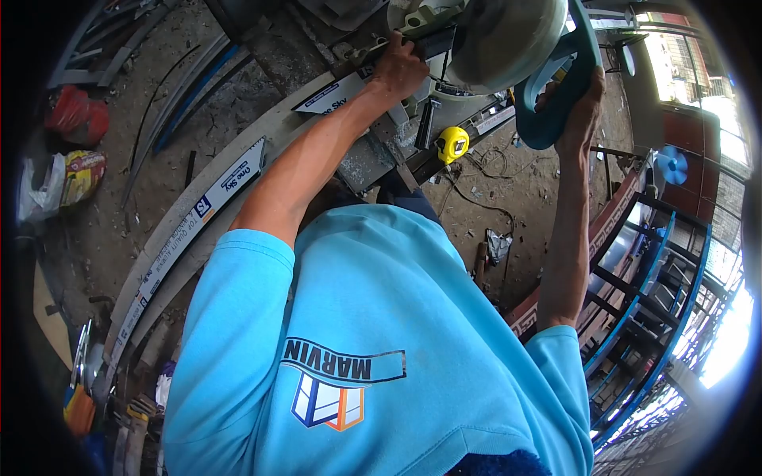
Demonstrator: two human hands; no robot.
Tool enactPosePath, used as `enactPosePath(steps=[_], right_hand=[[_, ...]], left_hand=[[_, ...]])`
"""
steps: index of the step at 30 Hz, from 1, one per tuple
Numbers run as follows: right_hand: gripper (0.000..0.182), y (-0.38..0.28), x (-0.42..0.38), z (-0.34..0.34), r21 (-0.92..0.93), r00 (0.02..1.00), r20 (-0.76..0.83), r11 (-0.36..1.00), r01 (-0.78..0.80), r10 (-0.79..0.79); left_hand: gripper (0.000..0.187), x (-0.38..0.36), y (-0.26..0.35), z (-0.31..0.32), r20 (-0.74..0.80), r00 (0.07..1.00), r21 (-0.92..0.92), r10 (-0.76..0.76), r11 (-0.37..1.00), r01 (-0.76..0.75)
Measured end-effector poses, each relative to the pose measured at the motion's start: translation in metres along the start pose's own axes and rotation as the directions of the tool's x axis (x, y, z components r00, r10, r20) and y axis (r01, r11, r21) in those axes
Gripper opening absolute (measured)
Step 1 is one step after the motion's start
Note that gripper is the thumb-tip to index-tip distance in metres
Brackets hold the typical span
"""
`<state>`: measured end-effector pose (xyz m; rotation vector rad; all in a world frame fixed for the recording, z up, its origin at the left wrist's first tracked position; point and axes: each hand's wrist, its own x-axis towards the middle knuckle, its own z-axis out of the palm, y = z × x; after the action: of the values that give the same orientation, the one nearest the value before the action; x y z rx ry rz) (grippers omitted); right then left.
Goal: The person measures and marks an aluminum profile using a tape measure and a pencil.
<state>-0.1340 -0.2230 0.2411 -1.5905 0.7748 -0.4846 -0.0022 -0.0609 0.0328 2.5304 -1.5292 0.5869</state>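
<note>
My left hand (399, 68) is closed at the far end of a long aluminium profile (208, 208), close to the saw's guard; its fingertips are partly hidden. The profile has printed protective film and runs from the lower left up to a cut-off saw (508, 40). My right hand (582, 113) is wrapped round the saw's teal handle (553, 119). A large, round, pale guard fills the space between my hands, and the blade cannot be made out. Below the saw, a yellow tape measure (452, 145) rests by the metal bench.
Long metal strips (186, 95) lie at the upper left. A red bag-like bundle (77, 117) and a yellow packet (83, 176) are on the left. Cables (496, 170) and scraps litter the floor. A black-and-blue metal frame (651, 293) and a blue fan (671, 165) stand at right.
</note>
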Motion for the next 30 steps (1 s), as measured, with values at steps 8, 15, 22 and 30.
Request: enactPosePath(steps=[8, 15, 22, 30], right_hand=[[0.05, 0.037, -0.001, 0.0, 0.025, 0.996, -0.033, 0.996, 0.085, -0.084], [0.055, -0.01, 0.012, -0.007, -0.081, 0.992, 0.016, 0.989, 0.126, -0.125], [0.053, -0.167, 0.132, -0.032, -0.296, 0.963, 0.265, 0.955, 0.029, 0.053], [0.055, -0.143, 0.155, -0.047, 0.148, 0.731, 0.622, 0.959, 0.241, -0.28]], left_hand=[[0.013, -0.001, -0.001, -0.006, 0.029, 0.999, -0.012, 0.019, 1.0, -0.019], [0.019, 0.004, 0.004, -0.011, 0.12, 0.993, 0.009, -0.021, 1.0, 0.02], [0.031, -0.009, 0.019, -0.005, 0.163, 0.962, 0.05, -0.219, 0.976, 0.213], [0.067, -0.09, 0.034, -0.06, 0.07, 0.9, -0.146, -0.431, 0.888, 0.436]])
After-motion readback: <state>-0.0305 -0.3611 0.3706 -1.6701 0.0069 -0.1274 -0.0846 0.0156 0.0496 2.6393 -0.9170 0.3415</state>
